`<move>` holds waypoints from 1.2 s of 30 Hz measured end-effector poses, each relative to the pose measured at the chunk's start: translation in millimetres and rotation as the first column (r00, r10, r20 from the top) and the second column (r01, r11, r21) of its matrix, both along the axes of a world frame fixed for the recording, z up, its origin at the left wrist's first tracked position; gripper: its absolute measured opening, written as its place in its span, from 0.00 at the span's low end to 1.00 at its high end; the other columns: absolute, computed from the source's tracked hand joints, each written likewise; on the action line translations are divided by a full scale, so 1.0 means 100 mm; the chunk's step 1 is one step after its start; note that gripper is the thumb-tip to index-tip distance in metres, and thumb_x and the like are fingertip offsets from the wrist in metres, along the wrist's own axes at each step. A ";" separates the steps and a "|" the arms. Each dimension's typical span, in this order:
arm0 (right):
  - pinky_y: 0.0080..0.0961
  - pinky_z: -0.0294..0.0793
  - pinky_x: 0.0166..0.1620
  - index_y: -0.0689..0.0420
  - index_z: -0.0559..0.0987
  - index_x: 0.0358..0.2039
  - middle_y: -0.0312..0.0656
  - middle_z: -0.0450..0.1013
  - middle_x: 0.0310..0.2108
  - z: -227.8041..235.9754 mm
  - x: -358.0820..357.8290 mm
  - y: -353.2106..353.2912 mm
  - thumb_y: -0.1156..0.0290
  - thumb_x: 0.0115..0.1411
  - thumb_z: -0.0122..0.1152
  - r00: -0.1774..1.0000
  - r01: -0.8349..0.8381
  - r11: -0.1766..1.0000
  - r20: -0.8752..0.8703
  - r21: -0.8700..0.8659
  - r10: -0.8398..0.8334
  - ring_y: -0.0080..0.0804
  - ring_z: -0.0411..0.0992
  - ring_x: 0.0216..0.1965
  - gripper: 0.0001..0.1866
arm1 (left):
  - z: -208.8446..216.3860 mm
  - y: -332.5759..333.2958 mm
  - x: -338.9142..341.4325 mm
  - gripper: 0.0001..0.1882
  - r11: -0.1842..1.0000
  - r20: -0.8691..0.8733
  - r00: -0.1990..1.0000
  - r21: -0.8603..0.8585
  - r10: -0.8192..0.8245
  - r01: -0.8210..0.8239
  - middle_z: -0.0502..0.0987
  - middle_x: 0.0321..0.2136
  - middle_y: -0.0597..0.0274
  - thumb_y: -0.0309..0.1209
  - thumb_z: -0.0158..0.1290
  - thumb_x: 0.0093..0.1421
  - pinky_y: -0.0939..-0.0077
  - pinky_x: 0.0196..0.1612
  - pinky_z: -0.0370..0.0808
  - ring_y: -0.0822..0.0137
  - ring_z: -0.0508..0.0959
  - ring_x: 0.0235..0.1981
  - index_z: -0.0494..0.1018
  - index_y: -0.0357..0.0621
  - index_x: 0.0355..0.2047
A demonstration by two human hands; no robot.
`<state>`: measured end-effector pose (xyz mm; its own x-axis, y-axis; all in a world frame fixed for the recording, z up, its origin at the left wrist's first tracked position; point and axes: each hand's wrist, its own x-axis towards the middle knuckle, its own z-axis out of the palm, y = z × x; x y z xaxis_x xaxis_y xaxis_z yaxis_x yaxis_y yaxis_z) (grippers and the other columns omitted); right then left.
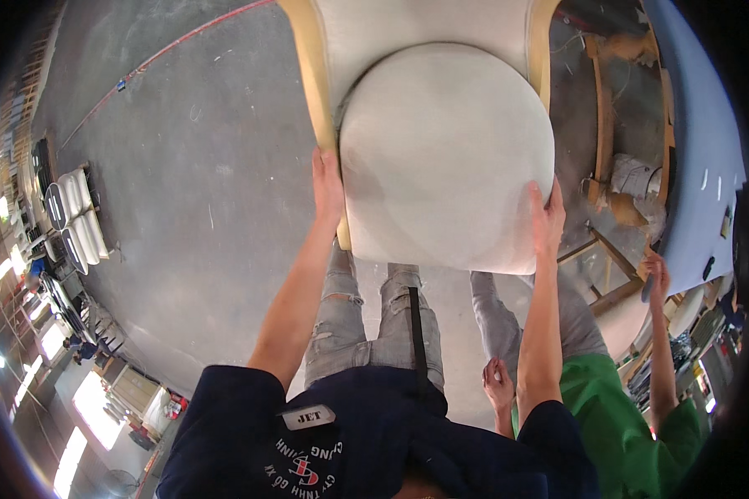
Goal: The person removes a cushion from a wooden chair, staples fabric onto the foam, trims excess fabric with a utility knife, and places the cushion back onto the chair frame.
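Note:
An upholstered chair (445, 158) with a round, pale seat and light wooden side rails is held out in front of me, above the floor. My left hand (328, 187) is closed round the wooden rail at the seat's left side. At the seat's right edge, my right hand (548, 216) grips with the thumb on the pale fabric and the fingers along the rim. Beyond the seat, the padded backrest (424, 21) runs out of view at the top.
A co-worker in a green shirt (612, 416) stands close on my right, one hand (657, 279) beside a blue-covered table (703, 158). Wooden chair frames (601, 125) stand at the right. Pale cushioned pieces (79, 218) are stacked far left on the grey floor (200, 191).

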<state>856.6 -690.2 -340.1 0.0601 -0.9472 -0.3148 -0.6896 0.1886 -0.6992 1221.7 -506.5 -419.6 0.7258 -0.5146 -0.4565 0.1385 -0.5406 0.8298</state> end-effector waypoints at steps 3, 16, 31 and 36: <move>0.50 0.53 0.72 0.68 0.62 0.69 0.60 0.54 0.73 -0.39 -0.09 0.00 0.44 0.63 0.63 0.964 -0.169 0.960 -0.240 -0.222 0.114 0.57 0.54 0.72 0.47 | -0.08 -0.13 -0.33 0.40 0.984 0.258 0.962 0.176 -0.086 0.041 0.60 0.70 0.41 0.51 0.41 0.75 0.62 0.71 0.59 0.49 0.64 0.70 0.46 0.38 0.75; 0.48 0.58 0.69 0.66 0.62 0.67 0.58 0.61 0.68 -0.24 -0.11 0.81 0.47 0.64 0.62 0.928 0.355 0.904 -0.028 -0.238 -0.372 0.53 0.60 0.68 0.42 | 0.23 -0.57 -0.32 0.35 0.892 0.713 0.545 0.287 -0.442 0.348 0.59 0.68 0.34 0.46 0.50 0.72 0.54 0.69 0.61 0.42 0.63 0.68 0.56 0.40 0.72; 0.39 0.68 0.63 0.67 0.55 0.71 0.47 0.65 0.65 -0.31 0.33 2.44 0.31 0.66 0.53 0.113 0.412 0.395 0.384 0.821 -0.916 0.38 0.66 0.64 0.54 | 0.12 -2.13 -0.31 0.35 0.628 0.590 0.319 0.442 -0.742 0.641 0.76 0.46 0.39 0.57 0.47 0.69 0.57 0.61 0.68 0.44 0.74 0.53 0.73 0.36 0.58; 0.39 0.59 0.69 0.67 0.54 0.72 0.50 0.60 0.69 -0.83 0.31 2.48 0.31 0.66 0.52 0.099 0.428 0.363 0.355 0.828 -0.929 0.41 0.61 0.68 0.54 | 0.07 -2.19 -0.24 0.37 0.596 0.497 0.359 0.483 -0.790 0.642 0.74 0.56 0.36 0.57 0.46 0.70 0.55 0.63 0.67 0.42 0.72 0.59 0.67 0.35 0.63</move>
<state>887.5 -441.9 -423.0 -0.1164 -0.4212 -0.8995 0.6402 0.6606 -0.3921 1197.7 -725.6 -412.6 0.2399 -0.9462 -0.2173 -0.8594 -0.3111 0.4058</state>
